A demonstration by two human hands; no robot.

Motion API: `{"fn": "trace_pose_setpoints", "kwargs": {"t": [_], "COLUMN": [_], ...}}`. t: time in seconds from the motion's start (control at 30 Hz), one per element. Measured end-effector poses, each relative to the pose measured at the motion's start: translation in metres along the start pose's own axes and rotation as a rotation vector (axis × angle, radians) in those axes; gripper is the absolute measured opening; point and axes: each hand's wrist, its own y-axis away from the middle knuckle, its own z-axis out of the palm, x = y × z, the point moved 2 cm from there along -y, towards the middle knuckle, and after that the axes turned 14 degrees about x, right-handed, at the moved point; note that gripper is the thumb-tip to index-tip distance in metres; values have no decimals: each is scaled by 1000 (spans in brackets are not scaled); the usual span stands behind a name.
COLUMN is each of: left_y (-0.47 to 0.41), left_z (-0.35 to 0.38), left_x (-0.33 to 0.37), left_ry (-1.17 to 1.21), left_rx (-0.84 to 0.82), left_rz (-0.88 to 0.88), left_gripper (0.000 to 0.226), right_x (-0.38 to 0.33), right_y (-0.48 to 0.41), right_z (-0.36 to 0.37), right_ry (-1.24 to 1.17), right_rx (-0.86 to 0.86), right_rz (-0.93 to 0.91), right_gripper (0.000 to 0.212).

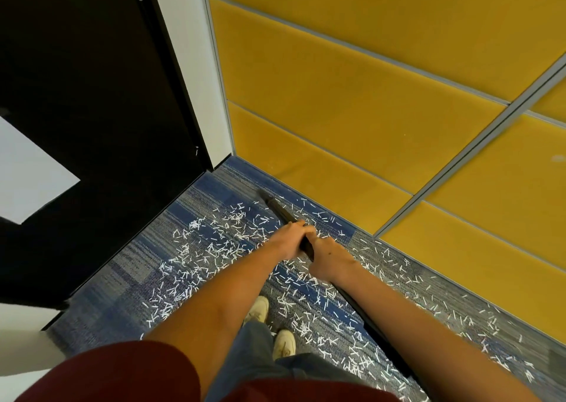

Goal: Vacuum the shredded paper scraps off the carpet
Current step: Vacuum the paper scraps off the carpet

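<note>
Dark vacuum wand [279,210] angled down to blue-grey carpet [107,294] by yellow wall [337,95], left hand [289,241] with fingers [301,226] curled round it, right hand [330,259] gripping just behind, white paper scraps [214,248] strewn across carpet around shoes [258,308]

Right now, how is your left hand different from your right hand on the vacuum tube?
The left hand sits farther forward on the black vacuum tube, nearer its tip; the right hand sits behind it, nearer the person. The left hand wraps it from the left side, the right hand from the right. Both curl around the same tube.
</note>
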Motion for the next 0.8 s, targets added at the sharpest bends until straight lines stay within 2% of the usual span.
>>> {"fn": "trace_pose_setpoints", "kwargs": {"t": [0.4, 0.6, 0.8], "left_y": [4, 26, 52], "left_z": [16, 17, 6], "left_x": [28, 17, 5], "left_ry": [-42, -33, -53], "left_rx": [-34, -12, 47], "left_rz": [78, 17, -61], "left_gripper": [34, 30, 26], "right_x": [25, 11, -8], "right_y": [25, 36, 40], "right_z": [3, 13, 14], "right_ry": [2, 31, 64], "right_rx": [-1, -39, -59], "right_rz": [62, 0, -92], "right_gripper": [69, 73, 68]}}
